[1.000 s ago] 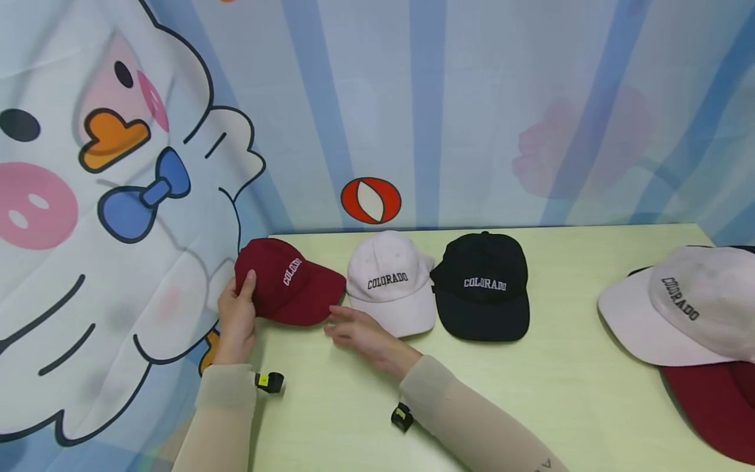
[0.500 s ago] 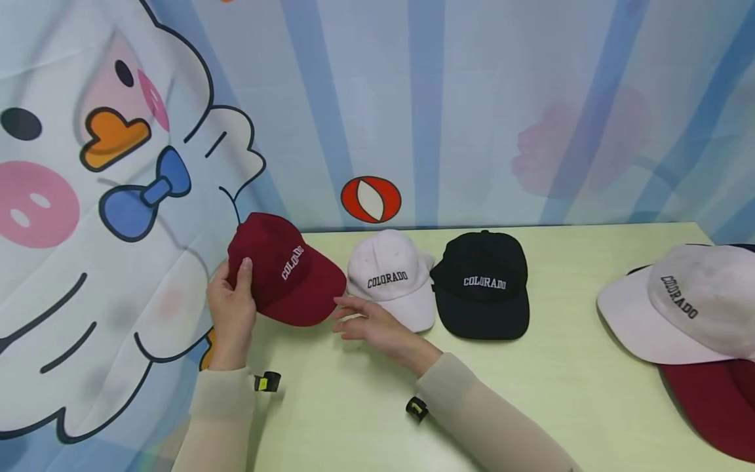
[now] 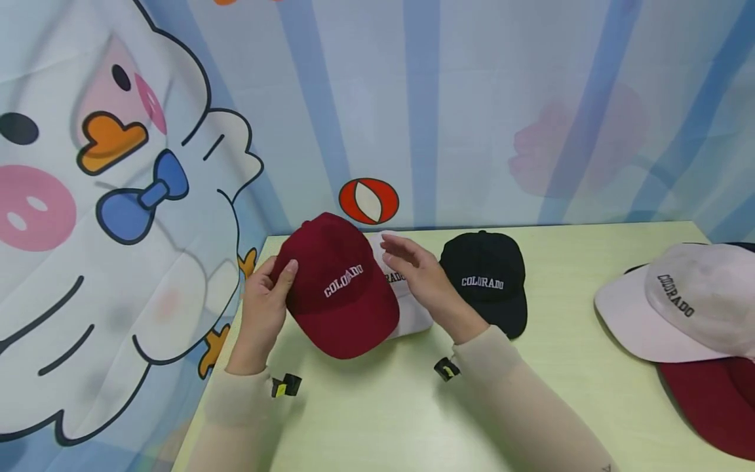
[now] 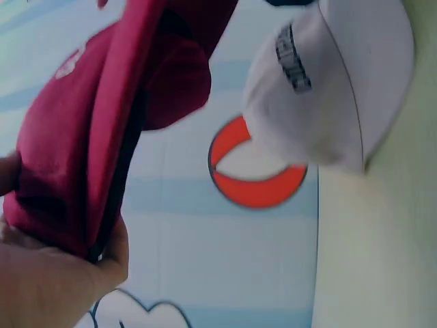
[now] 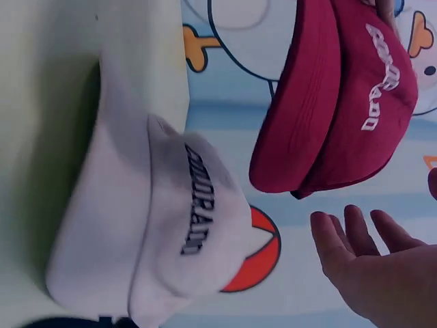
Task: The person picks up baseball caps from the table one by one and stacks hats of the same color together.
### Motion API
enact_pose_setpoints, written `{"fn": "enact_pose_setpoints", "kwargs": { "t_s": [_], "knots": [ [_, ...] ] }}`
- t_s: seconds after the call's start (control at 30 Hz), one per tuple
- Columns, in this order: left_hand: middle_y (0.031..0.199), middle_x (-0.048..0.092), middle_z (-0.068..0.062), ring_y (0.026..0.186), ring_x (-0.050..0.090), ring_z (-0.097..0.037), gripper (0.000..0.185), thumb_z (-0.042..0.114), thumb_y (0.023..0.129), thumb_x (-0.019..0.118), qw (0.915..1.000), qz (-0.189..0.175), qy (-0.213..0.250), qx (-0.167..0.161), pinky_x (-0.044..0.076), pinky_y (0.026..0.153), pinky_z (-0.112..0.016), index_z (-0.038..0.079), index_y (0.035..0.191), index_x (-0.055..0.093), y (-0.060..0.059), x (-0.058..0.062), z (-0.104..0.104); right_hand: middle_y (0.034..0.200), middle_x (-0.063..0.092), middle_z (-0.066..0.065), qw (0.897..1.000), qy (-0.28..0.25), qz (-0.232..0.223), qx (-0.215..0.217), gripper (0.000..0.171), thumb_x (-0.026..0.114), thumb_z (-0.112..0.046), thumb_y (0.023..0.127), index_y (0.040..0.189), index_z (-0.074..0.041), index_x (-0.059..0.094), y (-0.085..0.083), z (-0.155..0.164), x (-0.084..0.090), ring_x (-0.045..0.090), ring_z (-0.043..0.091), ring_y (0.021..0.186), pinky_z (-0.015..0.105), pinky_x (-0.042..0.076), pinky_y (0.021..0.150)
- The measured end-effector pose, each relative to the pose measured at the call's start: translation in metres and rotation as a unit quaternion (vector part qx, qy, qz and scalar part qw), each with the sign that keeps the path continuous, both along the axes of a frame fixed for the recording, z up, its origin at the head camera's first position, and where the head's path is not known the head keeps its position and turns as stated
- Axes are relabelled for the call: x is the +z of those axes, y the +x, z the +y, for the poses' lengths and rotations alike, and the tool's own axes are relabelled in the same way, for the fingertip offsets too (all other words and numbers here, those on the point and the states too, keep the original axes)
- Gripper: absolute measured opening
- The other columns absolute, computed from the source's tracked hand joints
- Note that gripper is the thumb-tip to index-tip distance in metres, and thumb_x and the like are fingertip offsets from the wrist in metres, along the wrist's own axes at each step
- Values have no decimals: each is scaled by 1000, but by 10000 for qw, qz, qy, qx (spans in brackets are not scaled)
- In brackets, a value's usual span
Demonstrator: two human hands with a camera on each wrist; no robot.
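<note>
A dark red baseball cap (image 3: 330, 282) lettered COLORADO hangs above the table, tilted, its brim toward the front right. My left hand (image 3: 267, 308) grips its left side, thumb on the outer crown and the other fingers behind. In the left wrist view, that hand (image 4: 61, 273) holds the cap's (image 4: 75, 137) lower edge. My right hand (image 3: 427, 278) is raised beside the cap with its fingers extended, holding nothing. The right wrist view shows a gap between its fingertips (image 5: 319, 222) and the red cap (image 5: 369, 102). Behind both, a white cap (image 3: 415, 314) on the table is partly hidden.
A black cap (image 3: 483, 282) lies right of the white one, partly behind my right forearm. At the table's right end, another white cap (image 3: 696, 301) rests over a red cap (image 3: 708, 400). A printed cloth (image 3: 483, 118) hangs along the table's back edge.
My left hand has lifted the red cap off the table and carried it right, in front of the white cap. My right hand has moved up and right.
</note>
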State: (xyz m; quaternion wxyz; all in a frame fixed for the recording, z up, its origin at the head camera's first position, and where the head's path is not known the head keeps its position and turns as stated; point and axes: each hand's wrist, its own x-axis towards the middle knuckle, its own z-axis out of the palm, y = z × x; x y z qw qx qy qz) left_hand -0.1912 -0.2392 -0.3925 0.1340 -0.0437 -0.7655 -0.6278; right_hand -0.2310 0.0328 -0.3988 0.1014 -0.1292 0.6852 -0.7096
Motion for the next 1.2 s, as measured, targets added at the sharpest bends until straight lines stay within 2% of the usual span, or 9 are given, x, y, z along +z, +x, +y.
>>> {"fn": "enact_pose_setpoints", "kwargs": {
  "t_s": [0.17, 0.3, 0.37, 0.5, 0.6, 0.77, 0.83, 0.93, 1.2],
  "knots": [
    [99, 72, 5, 93, 72, -11, 29, 28, 108, 58, 9966, 112, 81, -813, 60, 80, -24, 2, 120, 65, -2, 1, 23, 158, 49, 4, 9997, 212, -8, 79, 52, 54, -32, 108, 157, -19, 45, -3, 19, 6, 41, 25, 149, 54, 28, 126],
    [101, 73, 5, 94, 72, -11, 27, 26, 108, 58, 9925, 60, 76, -1222, 60, 80, -25, 2, 119, 65, -4, -1, 39, 154, 52, 5, 9991, 297, -68, 285, 51, 52, -37, 109, 157, -22, 45, -6, 31, 5, 41, 26, 148, 61, 25, 125],
    [101, 74, 5, 94, 73, -11, 27, 26, 107, 58, 9899, 32, 59, -1419, 61, 80, -26, 2, 119, 65, -7, -3, 46, 152, 54, 7, 9988, 311, -84, 362, 51, 51, -37, 109, 157, -22, 45, -7, 37, 4, 44, 27, 145, 61, 28, 123],
    [100, 74, 3, 92, 74, -12, 27, 26, 106, 60, 9836, -49, 10, -1802, 61, 79, -27, 2, 117, 66, -12, -8, 62, 144, 59, 11, 9981, 384, -105, 471, 54, 48, -40, 110, 158, -17, 43, -8, 52, 2, 54, 24, 133, 50, 36, 121],
    [102, 74, 0, 93, 74, -12, 28, 28, 106, 61, 9795, -153, 10, -2010, 61, 80, -27, 3, 119, 66, -15, -13, 73, 131, 66, 7, 9977, 402, -170, 515, 52, 49, -41, 110, 153, -11, 49, -6, 65, -2, 62, 17, 120, 37, 46, 112],
    [110, 74, -5, 99, 73, -11, 33, 30, 106, 60, 9697, -322, 83, -2418, 61, 85, -27, 3, 124, 66, -19, -23, 93, 102, 72, -3, 9978, -226, -265, 558, 30, 51, -33, 110, 122, -9, 64, 1, 94, -10, 70, 10, 93, 26, 58, 84],
    [110, 74, -4, 99, 73, -10, 35, 31, 106, 60, 9648, -393, 172, -2596, 60, 86, -27, 2, 125, 65, -21, -28, 100, 97, 73, -5, 9957, -605, -284, 634, 22, 52, -29, 110, 112, -11, 66, 5, 105, -13, 70, 9, 89, 26, 58, 79],
    [108, 75, 2, 99, 72, -9, 38, 33, 106, 61, 9577, -483, 352, -2815, 59, 87, -25, 1, 126, 65, -24, -33, 110, 95, 74, -5, 9921, -972, -313, 733, 19, 52, -25, 110, 105, -15, 67, 11, 118, -13, 71, 7, 88, 25, 58, 80],
    [103, 76, 9, 96, 71, -6, 46, 36, 105, 61, 9421, -577, 759, -3215, 58, 86, -23, -4, 127, 63, -36, -40, 134, 94, 75, -6, 9836, -1499, -665, 746, 22, 49, -21, 111, 106, -17, 70, 22, 142, -7, 72, 6, 89, 26, 57, 81]
  ]
}}
